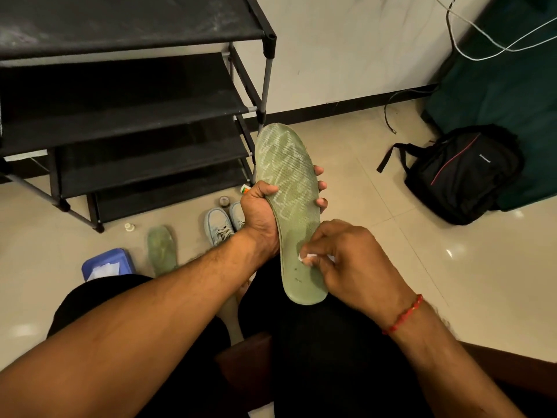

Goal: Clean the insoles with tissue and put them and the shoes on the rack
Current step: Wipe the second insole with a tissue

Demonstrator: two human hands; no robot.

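My left hand (262, 212) grips a green insole (287, 182) around its middle and holds it upright over my lap, toe end up. My right hand (349, 260) pinches a small wad of white tissue (306, 257) against the insole's heel part. A second green insole (162, 250) lies flat on the floor to the left. Two pale blue shoes (221, 224) stand side by side on the floor behind my left hand, partly hidden by it. The black shoe rack (135, 122) with several fabric shelves stands at the upper left.
A blue tissue pack (108, 263) lies on the floor at my left knee. A small bottle cap (129, 227) and a round tin (224, 202) sit near the rack's feet. A black backpack (458, 173) rests at the right beside a dark green cover (506, 86). Cables hang along the wall.
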